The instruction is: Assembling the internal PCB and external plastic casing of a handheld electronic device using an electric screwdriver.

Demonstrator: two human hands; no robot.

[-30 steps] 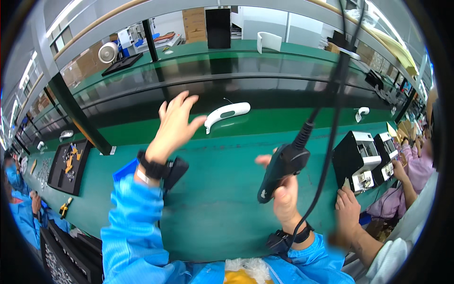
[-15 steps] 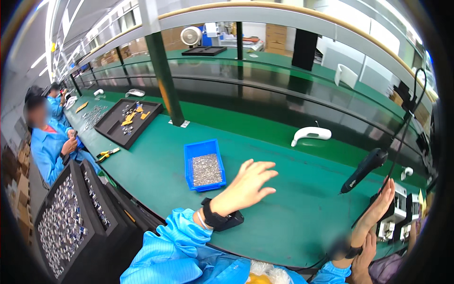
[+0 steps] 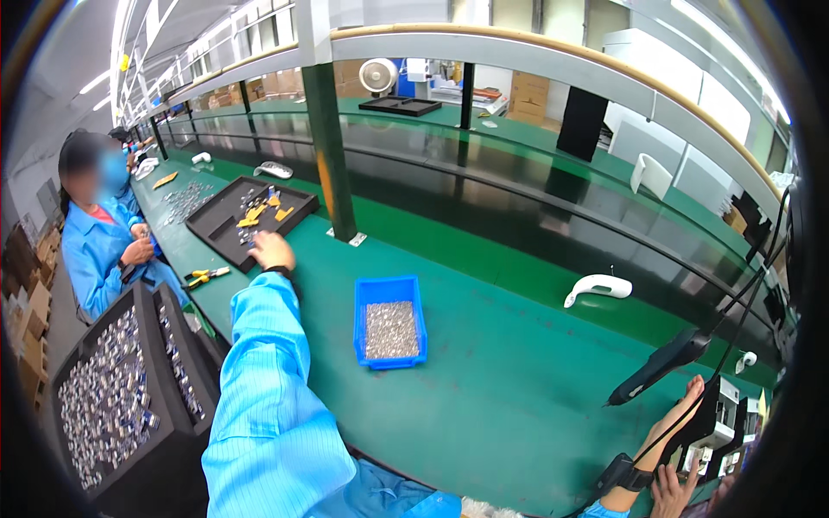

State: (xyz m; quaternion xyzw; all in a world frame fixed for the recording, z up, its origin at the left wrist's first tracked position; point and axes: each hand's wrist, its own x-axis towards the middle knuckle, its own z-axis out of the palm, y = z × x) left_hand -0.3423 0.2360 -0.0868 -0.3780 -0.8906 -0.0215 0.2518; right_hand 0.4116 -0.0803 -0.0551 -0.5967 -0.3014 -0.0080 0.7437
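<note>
My left hand reaches over the near edge of a black tray. Its partly visible fingers are stretched toward small metal parts and yellow pieces, with nothing seen in them. At the lower right, my right hand is by a black-and-silver fixture; its fingers are bent out of sight or hidden, so their grip does not show. A black electric screwdriver hangs just above that hand on a cable. Between my arms, a blue bin of small metal pieces rests on the green bench.
Black trays packed with small parts stand at the lower left. Yellow-handled pliers lie by the bench edge. A co-worker in blue is at the left; another person's hand is beside my right wrist. A green post rises behind the tray.
My left hand has moved from right of the blue bin, far left to the black tray. My right hand has drawn slightly lower and nearer, its fingers no longer extended in view. The view has shifted.
</note>
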